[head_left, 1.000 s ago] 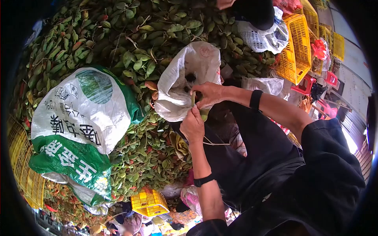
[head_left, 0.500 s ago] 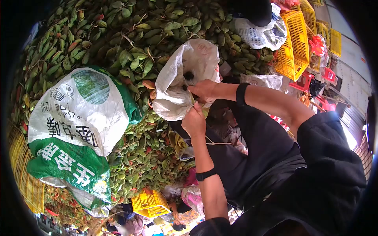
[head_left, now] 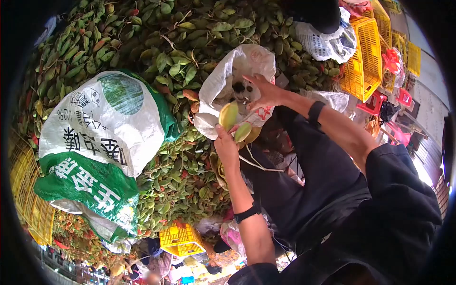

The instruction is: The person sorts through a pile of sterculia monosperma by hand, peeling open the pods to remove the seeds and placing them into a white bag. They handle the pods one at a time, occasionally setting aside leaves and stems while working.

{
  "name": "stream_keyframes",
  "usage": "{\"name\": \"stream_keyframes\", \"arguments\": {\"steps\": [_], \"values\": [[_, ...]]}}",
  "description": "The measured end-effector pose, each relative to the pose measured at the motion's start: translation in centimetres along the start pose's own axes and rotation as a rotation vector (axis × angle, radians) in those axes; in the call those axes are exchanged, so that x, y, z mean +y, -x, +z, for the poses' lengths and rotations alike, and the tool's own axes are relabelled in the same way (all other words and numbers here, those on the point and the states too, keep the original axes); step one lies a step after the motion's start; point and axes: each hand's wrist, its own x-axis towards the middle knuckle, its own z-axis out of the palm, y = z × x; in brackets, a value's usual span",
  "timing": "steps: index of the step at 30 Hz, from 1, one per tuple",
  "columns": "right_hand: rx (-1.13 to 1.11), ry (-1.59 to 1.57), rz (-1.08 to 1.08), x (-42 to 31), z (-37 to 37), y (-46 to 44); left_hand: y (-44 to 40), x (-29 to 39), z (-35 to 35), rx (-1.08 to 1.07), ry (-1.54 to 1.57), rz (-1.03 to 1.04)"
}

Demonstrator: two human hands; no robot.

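My left hand (head_left: 226,147) is closed on a leafy stem (head_left: 228,115) with broad green leaves, beside the rim of an open white sack (head_left: 209,102). A pale bare length of the stem trails below the hand, over the dark trousers. My right hand (head_left: 263,93) is spread over the sack's mouth with its fingers apart and nothing between them. Small dark pieces (head_left: 239,87) show inside the sack, close to those fingers.
Leafy cuttings (head_left: 175,190) lie heaped around the sack. A white and green printed sack (head_left: 102,133) lies at left. Yellow crates (head_left: 363,59) stand at upper right, another (head_left: 180,240) at bottom. Red stools (head_left: 372,102) stand at right.
My right hand has drawn away from the left and its fingers have spread. The leaves in my left hand now show plainly. The view has shifted slightly.
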Motion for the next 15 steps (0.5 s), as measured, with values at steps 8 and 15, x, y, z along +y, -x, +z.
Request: {"name": "stream_keyframes", "arguments": {"steps": [8, 15], "values": [[-0.59, -1.173, 0.478, -5.7, -0.4, 5.5, 1.6, -0.6, 1.4, -0.086, 0.525, -0.124], [-0.393, -1.107, 0.318, -6.8, -0.8, 6.3, 5.3, 0.4, 1.8, -0.325, 0.498, 0.016]]}}
